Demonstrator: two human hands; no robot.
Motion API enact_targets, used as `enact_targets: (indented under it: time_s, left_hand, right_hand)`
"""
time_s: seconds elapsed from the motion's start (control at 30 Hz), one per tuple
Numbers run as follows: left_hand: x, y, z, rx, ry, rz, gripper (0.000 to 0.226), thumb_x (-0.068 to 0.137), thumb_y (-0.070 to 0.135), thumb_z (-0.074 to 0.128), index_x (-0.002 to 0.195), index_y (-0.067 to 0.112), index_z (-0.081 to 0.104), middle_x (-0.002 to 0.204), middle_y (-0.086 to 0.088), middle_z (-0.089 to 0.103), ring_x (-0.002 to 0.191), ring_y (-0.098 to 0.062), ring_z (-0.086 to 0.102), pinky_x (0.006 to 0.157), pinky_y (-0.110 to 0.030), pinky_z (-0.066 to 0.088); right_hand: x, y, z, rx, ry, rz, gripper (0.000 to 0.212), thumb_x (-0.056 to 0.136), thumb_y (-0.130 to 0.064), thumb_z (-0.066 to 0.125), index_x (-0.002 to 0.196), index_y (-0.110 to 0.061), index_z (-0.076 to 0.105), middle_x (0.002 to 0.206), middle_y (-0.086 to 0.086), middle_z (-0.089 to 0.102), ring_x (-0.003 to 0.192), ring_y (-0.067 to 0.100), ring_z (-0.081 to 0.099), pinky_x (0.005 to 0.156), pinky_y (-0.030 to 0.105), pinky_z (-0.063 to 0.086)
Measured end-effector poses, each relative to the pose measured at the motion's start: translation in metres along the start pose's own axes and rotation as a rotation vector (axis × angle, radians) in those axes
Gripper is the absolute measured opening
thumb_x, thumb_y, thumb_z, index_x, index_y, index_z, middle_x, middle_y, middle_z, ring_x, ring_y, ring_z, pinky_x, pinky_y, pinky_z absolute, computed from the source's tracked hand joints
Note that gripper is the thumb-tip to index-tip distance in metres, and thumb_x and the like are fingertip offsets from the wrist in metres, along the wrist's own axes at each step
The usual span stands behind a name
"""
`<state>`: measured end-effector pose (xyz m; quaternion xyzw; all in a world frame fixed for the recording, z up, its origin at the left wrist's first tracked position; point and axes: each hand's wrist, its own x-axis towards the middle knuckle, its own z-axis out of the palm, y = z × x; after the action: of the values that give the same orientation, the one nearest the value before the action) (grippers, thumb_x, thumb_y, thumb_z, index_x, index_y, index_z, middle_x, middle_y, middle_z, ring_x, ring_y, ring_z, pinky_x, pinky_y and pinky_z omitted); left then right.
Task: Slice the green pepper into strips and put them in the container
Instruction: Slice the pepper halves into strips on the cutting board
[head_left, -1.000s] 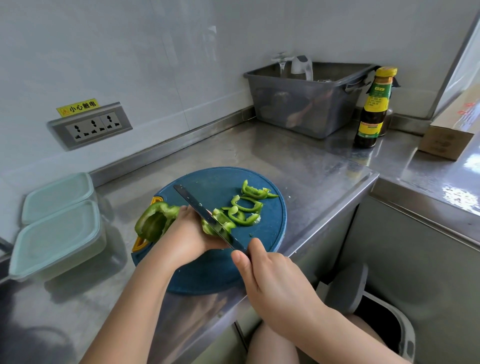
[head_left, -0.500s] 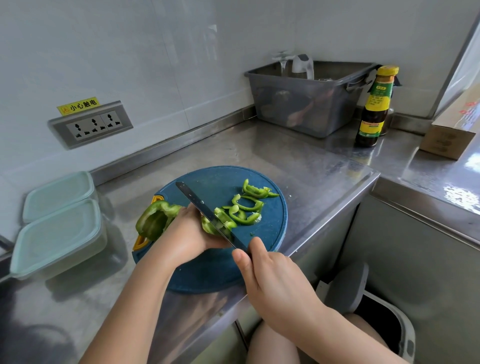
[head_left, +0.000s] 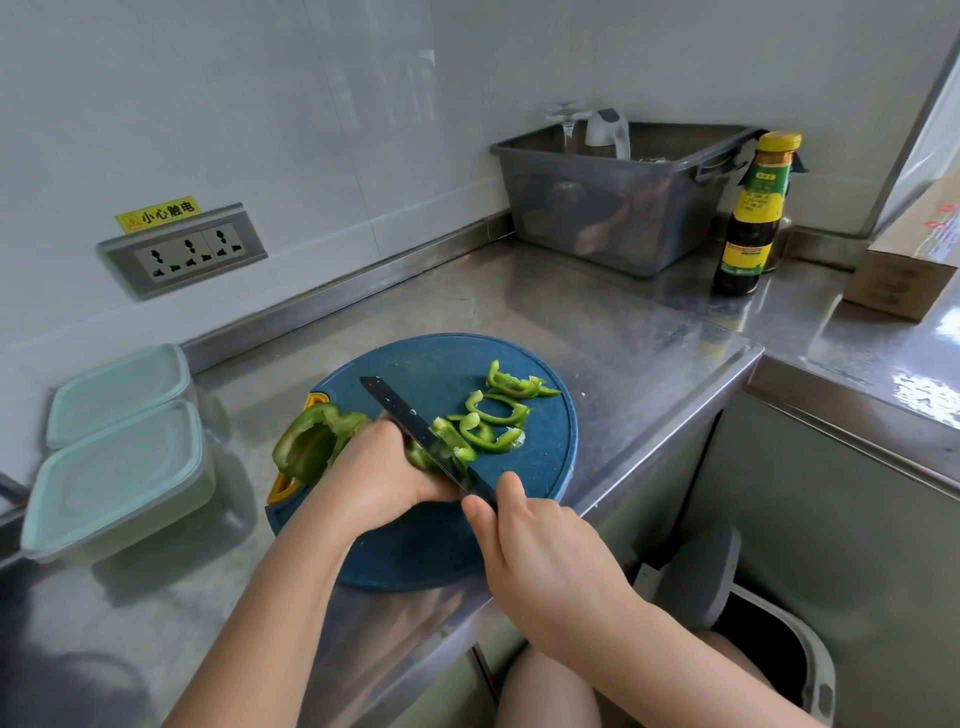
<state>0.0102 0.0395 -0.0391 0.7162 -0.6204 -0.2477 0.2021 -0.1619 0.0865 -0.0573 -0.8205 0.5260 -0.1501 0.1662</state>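
The steel counter (head_left: 519, 312) runs along a white tiled wall, and a round blue cutting board (head_left: 447, 364) sits at its front edge. On the middle of the board my left hand (head_left: 384, 467) curls down over a pepper piece (head_left: 421, 457), pinning it. My right hand (head_left: 540, 561) is wrapped round the handle of the knife (head_left: 400, 408), forefinger and thumb up by the blade, which lies across the piece right against my left knuckles. Cut strips (head_left: 493, 421) lie on the board's right side, and a larger pepper half (head_left: 311, 441) waits at its left edge. Two containers (head_left: 119, 478) stand well left of the board, both apparently lidded, with no strips in them. The worry is my left fingers: the skin is glossy, so a slipping piece or a sideways blade could nick them. The board may also rock, being so near the counter's edge.
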Motion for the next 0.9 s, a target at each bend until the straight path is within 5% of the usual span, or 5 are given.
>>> enact_targets:
  time_s: [0.23,0.47,0.7,0.9]
  left_hand:
    - [0.001,0.000,-0.003,0.075,0.016,-0.027,0.065,0.057,0.045,0.082,0.111,0.018,0.058,0.101,0.004,0.063,0.090,-0.012,0.059,0.073,-0.027,0.047]
    - [0.000,0.000,-0.006,0.083,-0.013,-0.032,0.092,0.035,0.070,0.068,0.114,0.025,0.057,0.108,0.009,0.065,0.098,-0.012,0.060,0.087,-0.036,0.052]
    - [-0.003,0.003,-0.006,0.080,0.032,-0.023,0.045,0.063,0.045,0.081,0.094,0.023,0.057,0.094,0.006,0.066,0.085,-0.010,0.061,0.068,-0.025,0.046]
    - [-0.003,0.001,-0.006,0.042,0.022,-0.025,0.049,0.059,0.047,0.081,0.096,0.021,0.062,0.092,0.006,0.069,0.085,-0.014,0.064,0.079,-0.035,0.054]
  right_hand:
    - [0.012,0.000,0.003,0.049,0.017,-0.019,0.037,0.099,-0.050,0.017,0.082,-0.018,0.026,0.061,-0.004,0.035,0.049,0.016,0.031,0.045,0.029,0.022]
    - [0.027,0.001,-0.005,0.181,-0.044,0.013,0.040,0.099,-0.049,0.021,0.081,-0.015,0.033,0.065,-0.001,0.038,0.066,0.027,0.043,0.061,0.034,0.033]
    - [0.045,-0.001,-0.009,0.254,-0.142,0.037,0.041,0.100,-0.046,0.022,0.076,-0.015,0.034,0.070,0.002,0.039,0.075,0.027,0.047,0.067,0.035,0.036]
    - [0.054,-0.009,-0.023,0.249,-0.192,0.007,0.035,0.104,-0.028,0.020,0.077,-0.013,0.037,0.086,0.012,0.047,0.084,0.032,0.052,0.073,0.038,0.042]
